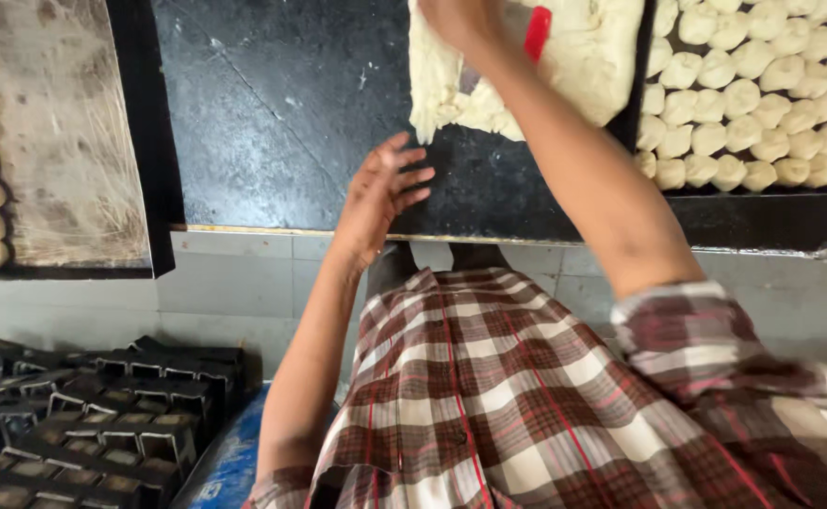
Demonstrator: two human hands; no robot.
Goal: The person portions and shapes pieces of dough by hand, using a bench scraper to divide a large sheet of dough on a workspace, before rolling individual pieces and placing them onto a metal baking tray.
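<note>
- Covering most of the upper view, a black worktop (281, 113) is seen; it serves as landmark.
- A slab of pale dough (583, 57) lies at its far right part.
- Dough balls (753, 94) are ranked right of the slab.
- Stacked dark tins (83, 424) sit below the worktop's left.
- The right hand (460, 19) is closed around a red-handled tool (537, 33) on the slab.
- The left hand (380, 193) is spread flat, empty, near the worktop's front edge.

The right hand (460, 21) grips a red-handled scraper (537, 33) against the dough slab (583, 57) on the black desk (281, 113). The left hand (380, 193) hovers, fingers spread, near the desk's edge. Dough balls (748, 94) lie just beside the slab.
</note>
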